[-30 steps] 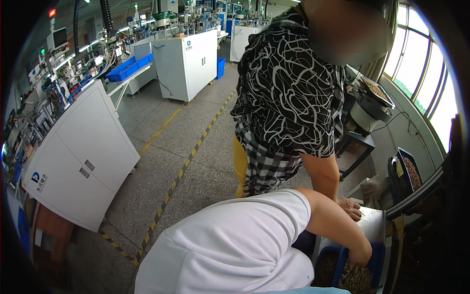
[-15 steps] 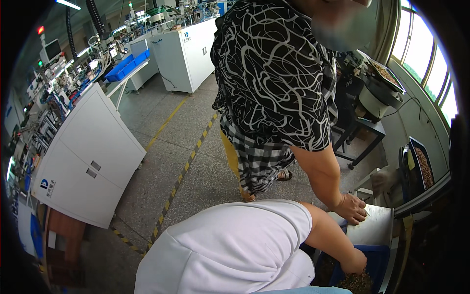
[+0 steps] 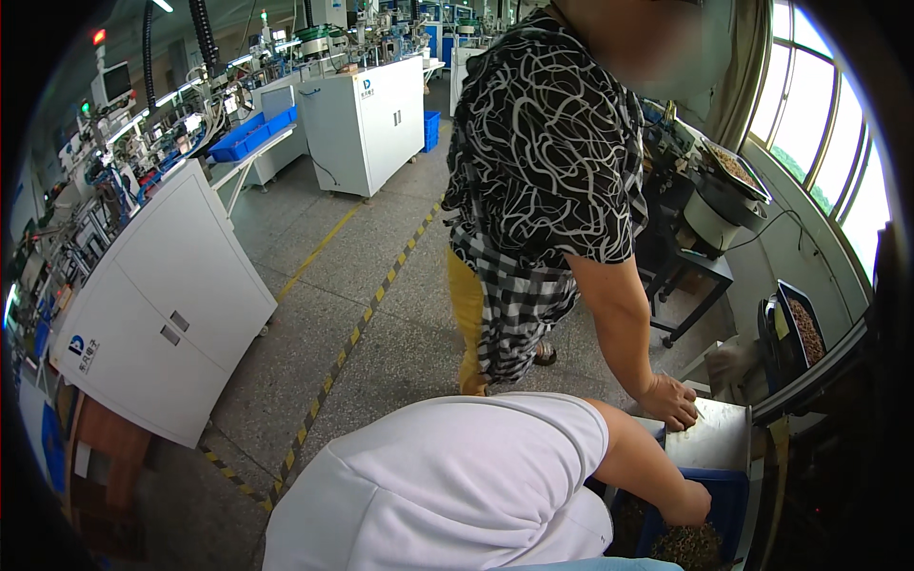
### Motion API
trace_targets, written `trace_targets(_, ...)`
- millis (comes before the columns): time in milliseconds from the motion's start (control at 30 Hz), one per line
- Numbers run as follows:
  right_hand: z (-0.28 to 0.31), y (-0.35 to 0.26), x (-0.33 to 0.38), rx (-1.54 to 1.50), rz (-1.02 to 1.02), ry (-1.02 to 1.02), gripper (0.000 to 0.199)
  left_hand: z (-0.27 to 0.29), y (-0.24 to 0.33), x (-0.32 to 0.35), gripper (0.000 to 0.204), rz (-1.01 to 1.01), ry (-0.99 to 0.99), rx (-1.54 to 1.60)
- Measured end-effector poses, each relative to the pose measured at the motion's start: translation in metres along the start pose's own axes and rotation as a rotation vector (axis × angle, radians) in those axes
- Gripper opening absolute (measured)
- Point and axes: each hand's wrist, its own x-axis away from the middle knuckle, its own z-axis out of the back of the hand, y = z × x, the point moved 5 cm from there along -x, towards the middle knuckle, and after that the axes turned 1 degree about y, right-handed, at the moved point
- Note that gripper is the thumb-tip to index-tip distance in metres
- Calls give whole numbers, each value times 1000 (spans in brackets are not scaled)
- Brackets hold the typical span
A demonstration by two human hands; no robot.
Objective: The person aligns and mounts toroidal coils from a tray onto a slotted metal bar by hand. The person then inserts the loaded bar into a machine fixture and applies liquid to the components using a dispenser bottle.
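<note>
My left hand reaches down from a white short sleeve into a blue plastic bin. Its fingers are curled, and their tips are out of sight above a heap of small brownish parts too fine to make out singly. Whatever the fingers may hold is hidden. My right hand is out of the picture. Just beyond the bin, a co-worker's hand rests on a flat metal plate.
The co-worker stands close ahead in a black-and-white patterned top. Along the right are a bowl feeder on a stand and a dark tray of small parts. White machine cabinets line the left, past a striped floor line.
My view has tilted up a little, so the cabinets and floor line sit lower. The co-worker appears farther right and more upright. My left hand stays in the bin with little visible change.
</note>
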Motion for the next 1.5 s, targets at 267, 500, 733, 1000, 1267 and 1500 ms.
trace_targets(267, -23, 57, -33, -356, 536, -4, 28, -2, -1, 7, 23, 50, 72, 0)
trace_targets(500, -14, 58, -13, 114, 24, -24, 30, 11, 9, 13, 25, -10, 191, 113)
trace_targets(733, -1, 38, 3, 146, -37, 23, 30, 11, 22, 13, 26, 0, 111, 300)
trace_targets(1000, 0, 80, -10, -855, 863, -104, 28, 35, 35, 20, 28, -207, 202, 247)
trace_targets(1267, 2, 67, -3, 86, 94, 45, 26, 49, 38, 28, 21, -152, 325, 320)
trace_targets(1500, 5, 48, -4, 54, 173, 38, 30, -3, 28, -11, 21, -396, 410, -492)
